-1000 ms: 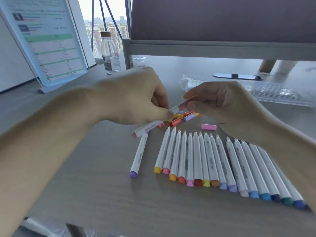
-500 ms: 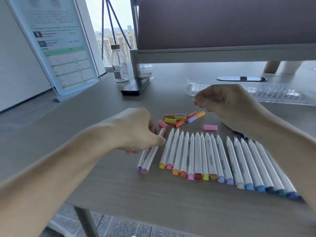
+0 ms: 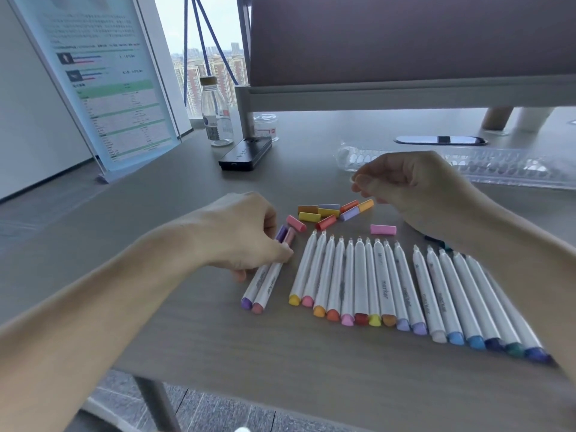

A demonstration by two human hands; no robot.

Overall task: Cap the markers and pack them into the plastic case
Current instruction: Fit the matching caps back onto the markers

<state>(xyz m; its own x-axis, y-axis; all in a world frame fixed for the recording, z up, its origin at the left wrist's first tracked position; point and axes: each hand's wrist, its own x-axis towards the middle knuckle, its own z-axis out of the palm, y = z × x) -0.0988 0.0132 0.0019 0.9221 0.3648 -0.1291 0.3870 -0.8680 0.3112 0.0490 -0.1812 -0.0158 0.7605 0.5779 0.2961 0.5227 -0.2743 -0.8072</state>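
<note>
Two capped white markers lie side by side left of the row: a purple one (image 3: pixel 255 283) and a dusty pink one (image 3: pixel 270 283). My left hand (image 3: pixel 241 233) rests on their upper halves, fingers pinching the pink marker against the table. A row of several uncapped white markers (image 3: pixel 405 288) lies fanned out to the right. Loose caps (image 3: pixel 330 212) sit in a small pile above the row, with one pink cap (image 3: pixel 382 229) apart. My right hand (image 3: pixel 414 185) hovers above the caps, fingers loosely curled, holding nothing. The clear plastic case (image 3: pixel 498 166) lies behind it.
A black device (image 3: pixel 246 153), a water bottle (image 3: pixel 216 115) and a small jar (image 3: pixel 265 126) stand at the back. A tilted sign board (image 3: pixel 103 85) stands at the back left. A monitor stand (image 3: pixel 405 95) spans the back. The table's front edge (image 3: pixel 280 400) is near me.
One second ago both hands held the pink marker in the air and pressed its cap on. My left hand has since laid it beside the purple marker; my right hand let go.
</note>
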